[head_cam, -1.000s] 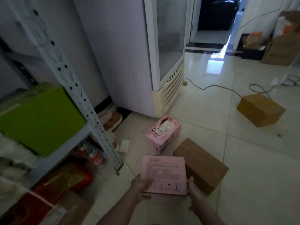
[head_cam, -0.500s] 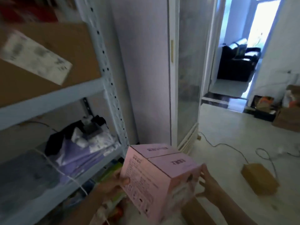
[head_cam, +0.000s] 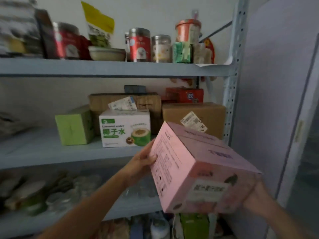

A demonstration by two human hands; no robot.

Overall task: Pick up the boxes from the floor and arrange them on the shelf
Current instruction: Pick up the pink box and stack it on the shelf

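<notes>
I hold a pink box (head_cam: 193, 169) with both hands, tilted, in front of the grey metal shelf (head_cam: 69, 157). My left hand (head_cam: 143, 159) grips its left face, my right hand (head_cam: 255, 192) supports its right underside. The box hangs just in front of the middle shelf board, at its right end. On that board stand a green box (head_cam: 74, 125), a white coconut water box (head_cam: 125, 128) and brown cardboard boxes (head_cam: 203, 116) behind.
The top shelf board (head_cam: 103, 68) carries tins, jars, a bowl and packets. Lower boards hold bags and bottles, blurred. A white fridge side (head_cam: 272, 100) stands right next to the shelf's perforated upright (head_cam: 232, 94).
I have risen from the floor with the pink box. The view swung up from the floor boxes to the shelf, and the box now sits at middle-shelf height.
</notes>
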